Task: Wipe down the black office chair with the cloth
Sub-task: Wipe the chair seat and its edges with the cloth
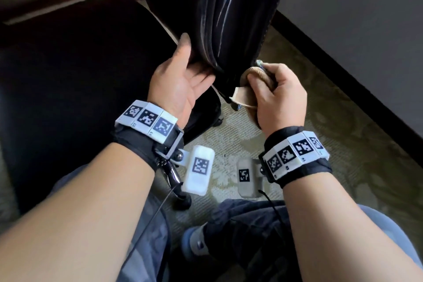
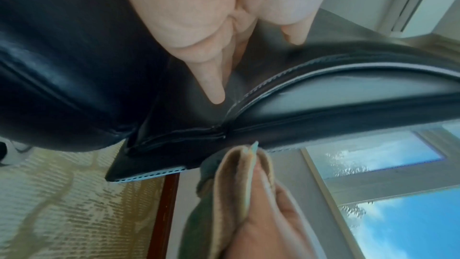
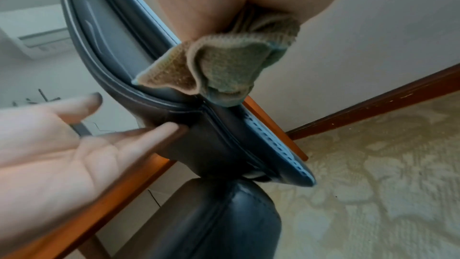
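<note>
Cloth bunched in my right hand, pressed at the lower edge of the chair back.

The black chair [image 1: 231, 18] stands right in front of both my hands, its backrest between them and the seat under my left forearm. My right hand [image 1: 278, 96] is curled round the tan cloth [image 1: 249, 86], fingers and thumb gripping the wad, and the cloth touches the rear lower rim of the backrest. My left hand [image 1: 180, 80] is spread, palm up, with straight fingers [image 3: 159, 131] against the front side of the backrest and the thumb up along its edge. Below my hands lies the patterned carpet [image 1: 325, 103]; to the right of my right hand a dark baseboard [image 1: 343, 71] runs along the wall [image 1: 366, 7].
</note>
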### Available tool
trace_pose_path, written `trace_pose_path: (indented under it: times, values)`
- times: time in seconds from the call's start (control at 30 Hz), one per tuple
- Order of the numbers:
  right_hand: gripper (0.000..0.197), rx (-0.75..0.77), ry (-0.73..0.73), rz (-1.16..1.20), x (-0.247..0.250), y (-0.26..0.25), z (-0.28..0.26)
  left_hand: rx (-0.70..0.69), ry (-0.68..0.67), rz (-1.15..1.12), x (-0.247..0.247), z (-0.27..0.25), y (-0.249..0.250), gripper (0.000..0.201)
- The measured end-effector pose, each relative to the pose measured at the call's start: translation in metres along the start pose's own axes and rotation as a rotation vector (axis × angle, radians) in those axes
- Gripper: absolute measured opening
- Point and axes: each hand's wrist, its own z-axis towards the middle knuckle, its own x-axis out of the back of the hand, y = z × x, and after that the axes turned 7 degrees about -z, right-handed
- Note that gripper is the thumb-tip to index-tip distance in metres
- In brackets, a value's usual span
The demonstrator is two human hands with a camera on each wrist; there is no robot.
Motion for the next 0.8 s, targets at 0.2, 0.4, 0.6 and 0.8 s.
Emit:
trace_pose_path:
  times: [0.2, 0.4, 0.6, 0.8]
  values:
    - [0.026, -0.019, -0.096, -0.147, -0.029, 0.028, -0.002, -0.022, 0.028, 0.001, -0.014, 0.005, 0.001, 0.038]
    - [0.031, -0.082, -0.188, -0.202, -0.041, 0.044, -0.004, -0.018, 0.030, 0.002, -0.017, 0.006, 0.000, 0.036]
    - [0.029, -0.025, -0.064, -0.140, -0.037, 0.033, -0.002, -0.004, 0.001, 0.006, -0.016, 0.007, 0.002, 0.034]
    - [0.024, -0.200, -0.302, -0.270, -0.055, 0.068, -0.007, -0.009, 0.021, 0.002, -0.017, 0.006, -0.002, 0.032]
